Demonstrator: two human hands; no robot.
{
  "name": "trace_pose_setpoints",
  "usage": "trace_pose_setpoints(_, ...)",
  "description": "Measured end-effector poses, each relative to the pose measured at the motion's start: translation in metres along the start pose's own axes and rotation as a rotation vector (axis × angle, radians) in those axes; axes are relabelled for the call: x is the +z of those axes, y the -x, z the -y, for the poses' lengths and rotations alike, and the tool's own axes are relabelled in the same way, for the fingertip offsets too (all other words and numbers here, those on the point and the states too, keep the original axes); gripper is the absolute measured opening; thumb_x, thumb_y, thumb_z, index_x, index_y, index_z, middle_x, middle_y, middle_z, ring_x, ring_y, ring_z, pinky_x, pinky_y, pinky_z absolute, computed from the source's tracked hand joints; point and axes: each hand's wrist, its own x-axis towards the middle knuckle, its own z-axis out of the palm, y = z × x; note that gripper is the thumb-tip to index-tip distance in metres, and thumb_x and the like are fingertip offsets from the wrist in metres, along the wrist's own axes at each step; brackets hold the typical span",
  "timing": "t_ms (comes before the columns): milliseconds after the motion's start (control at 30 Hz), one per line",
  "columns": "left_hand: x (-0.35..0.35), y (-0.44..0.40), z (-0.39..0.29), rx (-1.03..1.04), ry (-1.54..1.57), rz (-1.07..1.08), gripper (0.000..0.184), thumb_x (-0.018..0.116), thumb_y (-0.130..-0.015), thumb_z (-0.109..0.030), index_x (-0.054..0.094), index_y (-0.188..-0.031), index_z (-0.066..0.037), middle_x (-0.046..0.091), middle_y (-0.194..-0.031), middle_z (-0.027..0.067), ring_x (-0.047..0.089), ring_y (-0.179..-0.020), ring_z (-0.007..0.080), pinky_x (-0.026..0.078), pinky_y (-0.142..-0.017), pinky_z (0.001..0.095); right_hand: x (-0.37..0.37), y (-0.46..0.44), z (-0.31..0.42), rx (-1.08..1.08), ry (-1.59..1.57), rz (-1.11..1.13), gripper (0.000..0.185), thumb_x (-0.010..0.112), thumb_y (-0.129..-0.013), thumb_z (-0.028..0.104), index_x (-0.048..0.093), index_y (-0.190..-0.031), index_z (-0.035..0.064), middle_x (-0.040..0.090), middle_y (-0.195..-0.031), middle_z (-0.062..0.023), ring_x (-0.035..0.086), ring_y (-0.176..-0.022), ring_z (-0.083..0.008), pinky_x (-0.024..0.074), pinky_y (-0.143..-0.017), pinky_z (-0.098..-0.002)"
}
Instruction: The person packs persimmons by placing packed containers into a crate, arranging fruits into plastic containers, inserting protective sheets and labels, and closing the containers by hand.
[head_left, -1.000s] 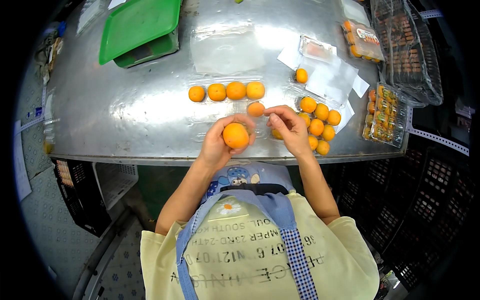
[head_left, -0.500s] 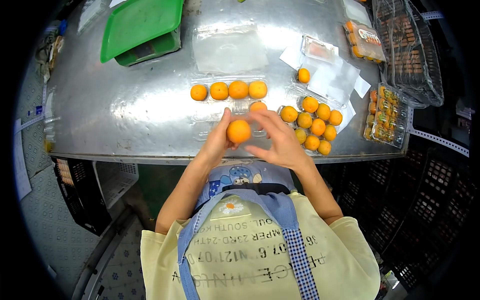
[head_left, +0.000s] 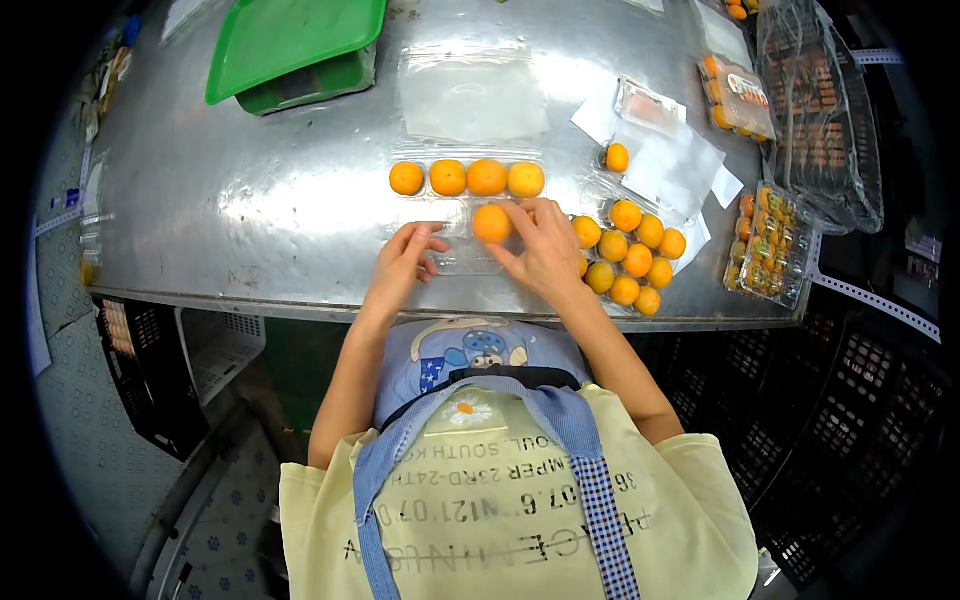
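Between the thumb and fingers of my right hand (head_left: 543, 248) is an orange fruit (head_left: 491, 224), held over a clear plastic tray (head_left: 455, 217). My left hand (head_left: 405, 262) is at the tray's left side, fingers apart, with nothing in it. Four fruits fill the tray's far row, among them a smaller one (head_left: 406, 179) at the left end and a larger one (head_left: 526, 180) at the right end. The spot beside the held fruit is partly hidden by my right hand. Right of that hand, several loose fruits (head_left: 637, 261) lie grouped near the table's front edge.
A green tray (head_left: 290, 45) rests on a green container at the back left. Clear lids (head_left: 475, 95) lie beyond the fruit row. Papers (head_left: 665, 165), a single fruit (head_left: 617, 157), filled packs (head_left: 738, 98) and a packed clear box (head_left: 770, 245) are on the right.
The large fruit has passed from my left hand to my right and moved up over the tray. My left hand has let go and shifted left. The view has shifted slightly.
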Motion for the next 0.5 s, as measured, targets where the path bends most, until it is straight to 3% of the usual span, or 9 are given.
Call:
trace_pose_setpoints(100, -0.014, 0.0, 0.015, 0.063, -0.006, -0.063, 0.031, 0.051, -0.096, -0.029, 0.06, -0.114, -0.006, 0.063, -0.094, 0.0045, 0.052, -0.067, 0.0086, 0.044, -0.061, 0.0236, 0.017, -0.006, -0.007, -0.019, 0.093, 0.041, 0.05, 0.078, -0.065, 0.026, 0.062, -0.109, 0.0078, 0.053, -0.093, -0.0076, 0.052, -0.086, -0.0265, 0.0424, -0.068, -0.0389)
trace_pose_setpoints(200, -0.007, -0.002, 0.026, 0.165, -0.263, -0.132, 0.024, 0.057, -0.091, -0.019, 0.063, -0.111, -0.007, 0.064, -0.092, 0.0057, 0.055, -0.068, 0.0133, 0.046, -0.062, 0.0276, 0.017, -0.007, -0.004, -0.001, 0.137, 0.111, 0.05, 0.078, -0.065, 0.027, 0.063, -0.109, 0.0082, 0.053, -0.093, -0.007, 0.052, -0.087, -0.0247, 0.0398, -0.07, -0.0382)
trace_pose_setpoints(300, 0.012, -0.006, 0.022, 0.471, -0.579, -0.172, 0.022, 0.059, -0.089, -0.014, 0.064, -0.11, -0.009, 0.064, -0.094, 0.0053, 0.055, -0.069, 0.0147, 0.045, -0.062, 0.0265, 0.016, -0.006, -0.004, -0.017, 0.15, 0.123, 0.05, 0.077, -0.067, 0.027, 0.062, -0.111, 0.0086, 0.054, -0.093, -0.0069, 0.052, -0.088, -0.0238, 0.0384, -0.071, -0.0375)
trace_pose_setpoints(333, 0.016, -0.01, 0.022, 0.591, -0.664, -0.196, 0.024, 0.061, -0.085, -0.01, 0.064, -0.109, -0.009, 0.063, -0.093, 0.0078, 0.057, -0.071, 0.0203, 0.047, -0.063, 0.0296, 0.017, -0.006, -0.004, -0.032, 0.142, 0.097, 0.05, 0.077, -0.067, 0.027, 0.061, -0.112, 0.0087, 0.054, -0.094, -0.0068, 0.053, -0.088, -0.0237, 0.0383, -0.071, -0.0375)
trace_pose_setpoints(500, 0.031, -0.014, 0.017, 0.609, -0.769, -0.186, 0.025, 0.061, -0.084, -0.008, 0.064, -0.109, -0.009, 0.06, -0.089, 0.0103, 0.058, -0.073, 0.0244, 0.048, -0.065, 0.0319, 0.017, -0.002, -0.01, -0.092, 0.135, 0.042, 0.05, 0.075, -0.069, 0.025, 0.059, -0.114, 0.0088, 0.055, -0.095, -0.0066, 0.053, -0.089, -0.0238, 0.0381, -0.073, -0.038)
